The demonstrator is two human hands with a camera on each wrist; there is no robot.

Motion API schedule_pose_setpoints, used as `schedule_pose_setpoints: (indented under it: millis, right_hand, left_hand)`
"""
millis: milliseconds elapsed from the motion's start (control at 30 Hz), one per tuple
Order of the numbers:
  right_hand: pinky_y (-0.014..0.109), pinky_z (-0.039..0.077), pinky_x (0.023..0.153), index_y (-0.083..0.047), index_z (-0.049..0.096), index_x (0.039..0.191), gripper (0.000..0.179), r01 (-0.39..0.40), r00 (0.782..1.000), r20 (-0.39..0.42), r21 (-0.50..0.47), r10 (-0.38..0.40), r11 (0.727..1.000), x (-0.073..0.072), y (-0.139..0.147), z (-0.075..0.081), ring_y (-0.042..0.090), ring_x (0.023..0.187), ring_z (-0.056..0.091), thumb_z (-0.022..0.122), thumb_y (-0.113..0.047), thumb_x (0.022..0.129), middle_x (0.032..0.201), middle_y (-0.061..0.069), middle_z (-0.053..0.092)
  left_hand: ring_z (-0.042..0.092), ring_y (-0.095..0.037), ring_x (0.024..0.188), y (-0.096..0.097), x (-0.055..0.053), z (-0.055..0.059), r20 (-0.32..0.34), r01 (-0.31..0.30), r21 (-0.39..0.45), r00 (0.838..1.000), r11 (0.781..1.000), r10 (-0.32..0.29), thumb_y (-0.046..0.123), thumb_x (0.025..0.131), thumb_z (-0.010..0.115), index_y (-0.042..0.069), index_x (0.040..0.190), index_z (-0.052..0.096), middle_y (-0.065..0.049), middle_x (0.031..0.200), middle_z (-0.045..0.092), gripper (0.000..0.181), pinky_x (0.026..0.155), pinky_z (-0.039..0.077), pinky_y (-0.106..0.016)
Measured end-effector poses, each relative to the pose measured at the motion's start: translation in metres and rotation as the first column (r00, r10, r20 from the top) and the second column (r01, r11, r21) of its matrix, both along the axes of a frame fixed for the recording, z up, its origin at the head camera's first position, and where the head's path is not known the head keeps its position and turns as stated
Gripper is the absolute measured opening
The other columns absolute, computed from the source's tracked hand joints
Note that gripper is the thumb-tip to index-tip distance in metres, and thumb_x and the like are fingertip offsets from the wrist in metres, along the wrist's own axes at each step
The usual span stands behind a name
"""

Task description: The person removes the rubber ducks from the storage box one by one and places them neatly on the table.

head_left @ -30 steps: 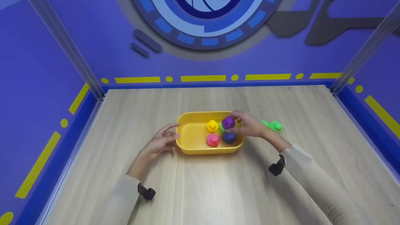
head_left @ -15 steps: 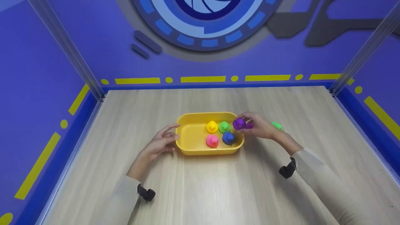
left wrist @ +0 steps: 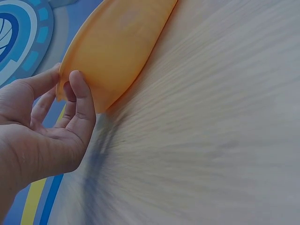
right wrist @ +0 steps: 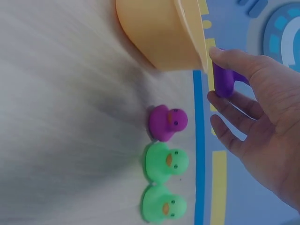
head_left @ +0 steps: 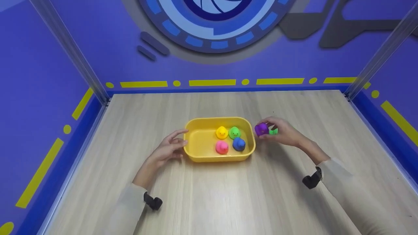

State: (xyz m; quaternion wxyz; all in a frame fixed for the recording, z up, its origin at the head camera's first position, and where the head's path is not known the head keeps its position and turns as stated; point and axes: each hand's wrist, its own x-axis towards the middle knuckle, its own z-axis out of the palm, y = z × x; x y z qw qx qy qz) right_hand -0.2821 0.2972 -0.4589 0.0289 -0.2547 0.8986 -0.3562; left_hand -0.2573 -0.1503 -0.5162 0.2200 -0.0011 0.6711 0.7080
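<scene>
In the head view, my right hand (head_left: 282, 132) holds a purple rubber duck (head_left: 262, 129) between thumb and fingers, just outside the right end of the yellow basin (head_left: 199, 159). The right wrist view shows this purple duck (right wrist: 223, 79) above the table beside the basin wall. My left hand (head_left: 166, 148) rests its thumb and fingertips against the basin's left rim, its fingers relaxed. Inside the basin, in its right half, sit a yellow duck (head_left: 222, 133), a green duck (head_left: 234, 133), a pink duck (head_left: 222, 147) and a blue duck (head_left: 239, 144).
Below the right hand, another purple duck (right wrist: 165, 123) and two green ducks, a nearer one (right wrist: 164, 162) and a farther one (right wrist: 161, 203), stand in a row on the wooden table (head_left: 215, 195). The hand mostly hides them in the head view. Blue walls (head_left: 209, 70) enclose the back and sides.
My right hand has carried the purple duck rightward, from over the basin to outside its right rim. The green duck inside is now fully visible. My left hand has stayed put.
</scene>
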Motion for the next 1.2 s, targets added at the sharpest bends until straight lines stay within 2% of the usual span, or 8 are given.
schedule_pose_setpoints:
  millis: [233, 400, 467, 600, 700, 800, 1033, 1200]
  right_hand:
    - [0.052, 0.057, 0.090, -0.007, 0.068, 0.123, 0.042, 0.004, 1.000, -0.003, 0.001, -0.004, 1.000, 0.005, 0.022, -0.006, 0.028, 0.108, 0.064, 0.084, -0.017, 0.085, 0.118, 0.011, 0.071]
    - [0.049, 0.058, 0.091, -0.006, 0.068, 0.122, 0.040, 0.026, 1.000, -0.018, 0.012, -0.026, 1.000, 0.012, 0.037, -0.007, 0.027, 0.106, 0.064, 0.083, -0.012, 0.086, 0.117, 0.010, 0.071]
    - [0.046, 0.059, 0.091, -0.006, 0.067, 0.123, 0.040, 0.033, 0.999, -0.028, 0.019, -0.032, 0.999, 0.015, 0.044, -0.006, 0.025, 0.106, 0.065, 0.082, -0.011, 0.086, 0.116, 0.009, 0.071]
    - [0.029, 0.058, 0.092, -0.006, 0.066, 0.124, 0.040, 0.047, 0.998, -0.040, 0.015, -0.046, 0.999, 0.018, 0.059, -0.002, 0.013, 0.105, 0.066, 0.081, -0.011, 0.088, 0.118, 0.009, 0.071]
    - [0.015, 0.054, 0.090, -0.004, 0.066, 0.125, 0.040, 0.059, 0.997, -0.049, -0.005, -0.059, 0.998, 0.019, 0.069, 0.001, 0.003, 0.104, 0.064, 0.080, -0.010, 0.089, 0.119, 0.013, 0.070]
    - [0.008, 0.051, 0.088, -0.001, 0.066, 0.125, 0.039, 0.078, 0.995, -0.060, -0.035, -0.080, 0.996, 0.019, 0.077, 0.003, -0.003, 0.101, 0.063, 0.080, -0.009, 0.088, 0.118, 0.017, 0.069]
    - [0.006, 0.050, 0.086, 0.001, 0.066, 0.123, 0.040, 0.123, 0.988, -0.091, -0.036, -0.126, 0.992, 0.019, 0.098, -0.001, -0.008, 0.099, 0.059, 0.081, -0.006, 0.087, 0.116, 0.019, 0.070]
    - [0.010, 0.048, 0.084, 0.001, 0.065, 0.126, 0.042, 0.198, 0.972, -0.123, -0.020, -0.199, 0.980, 0.021, 0.111, -0.008, -0.011, 0.099, 0.053, 0.080, -0.007, 0.088, 0.117, 0.021, 0.069]
  left_hand:
    - [0.060, -0.014, 0.086, 0.002, 0.001, 0.000, 0.005, -0.005, -0.001, 1.000, 1.000, 0.005, 0.016, 0.096, 0.071, 0.023, 0.150, 0.050, -0.004, 0.110, 0.065, 0.058, 0.065, 0.056, -0.024]
    - [0.060, -0.014, 0.091, 0.002, 0.002, -0.001, 0.000, -0.001, -0.016, 1.000, 1.000, 0.001, 0.015, 0.097, 0.070, 0.021, 0.151, 0.049, -0.005, 0.112, 0.065, 0.057, 0.067, 0.057, -0.025]
    - [0.061, -0.014, 0.093, 0.002, 0.002, 0.000, -0.004, -0.002, -0.023, 1.000, 1.000, 0.002, 0.015, 0.098, 0.069, 0.020, 0.151, 0.048, -0.005, 0.112, 0.065, 0.057, 0.068, 0.057, -0.025]
    - [0.061, -0.013, 0.093, 0.002, 0.003, 0.000, -0.003, -0.010, -0.028, 1.000, 1.000, 0.010, 0.016, 0.097, 0.070, 0.019, 0.151, 0.049, -0.007, 0.114, 0.065, 0.058, 0.068, 0.057, -0.026]
    - [0.062, -0.012, 0.092, 0.002, 0.003, 0.000, 0.002, -0.014, -0.026, 1.000, 1.000, 0.014, 0.017, 0.096, 0.072, 0.020, 0.151, 0.049, -0.008, 0.115, 0.065, 0.059, 0.068, 0.057, -0.026]
    - [0.062, -0.012, 0.092, 0.002, 0.003, 0.000, 0.001, -0.011, -0.027, 1.000, 1.000, 0.011, 0.017, 0.097, 0.071, 0.020, 0.151, 0.049, -0.009, 0.117, 0.065, 0.059, 0.068, 0.057, -0.026]
    - [0.062, -0.014, 0.088, 0.002, 0.001, 0.002, 0.005, -0.013, -0.034, 1.000, 0.999, 0.013, 0.016, 0.099, 0.068, 0.023, 0.150, 0.050, -0.009, 0.118, 0.065, 0.055, 0.067, 0.057, -0.026]
    - [0.062, -0.015, 0.087, 0.001, 0.000, 0.002, 0.011, -0.013, -0.041, 1.000, 0.999, 0.014, 0.014, 0.099, 0.067, 0.024, 0.150, 0.050, -0.009, 0.119, 0.065, 0.054, 0.067, 0.057, -0.026]
